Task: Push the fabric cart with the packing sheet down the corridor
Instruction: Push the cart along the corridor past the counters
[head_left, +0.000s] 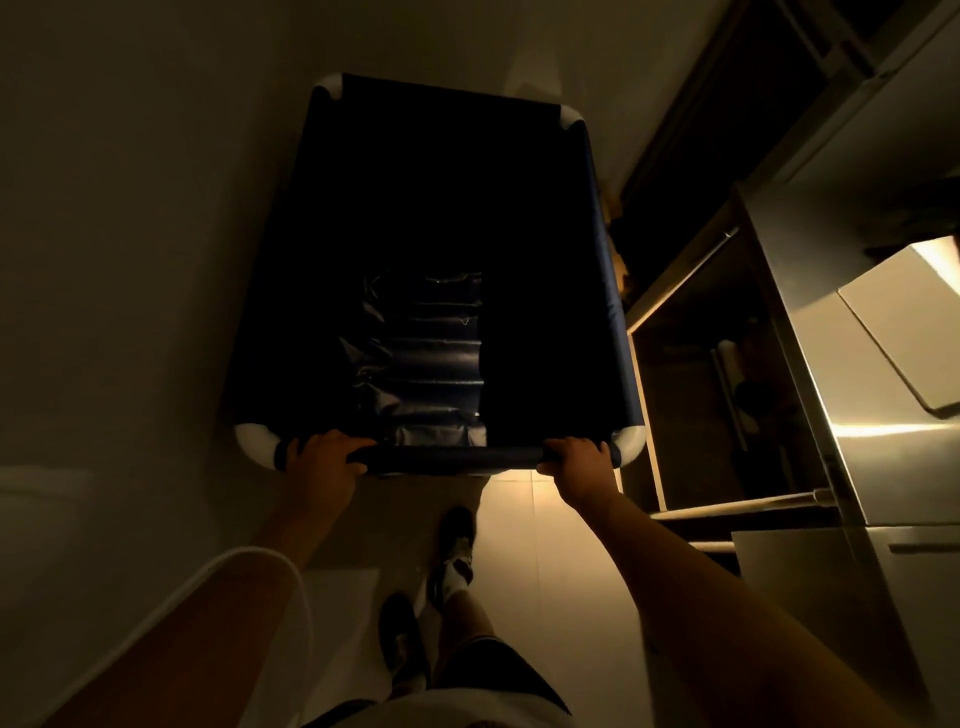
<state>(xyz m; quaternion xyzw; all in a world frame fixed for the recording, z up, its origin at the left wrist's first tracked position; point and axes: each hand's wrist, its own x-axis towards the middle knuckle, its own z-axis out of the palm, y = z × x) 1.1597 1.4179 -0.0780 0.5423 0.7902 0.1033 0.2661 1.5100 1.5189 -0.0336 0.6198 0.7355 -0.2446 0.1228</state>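
At the near rim of the fabric cart (550, 218), the dark padded rail is gripped by both hands, fingers curled over its top and clamped around it. The left hand (324, 462) is placed just inside the white corner piece on that side, the right hand (576, 465) just inside the opposite one. Both forearms are held out straight from the body, wrists level with the rail. The packing sheet (423, 358) is seen lying crumpled on the cart's dark bottom, below and ahead of the fingers, between the two hands. The cart is bordered by a pale wall (130, 208) on the left and steel cabinets (883, 467) on the right.
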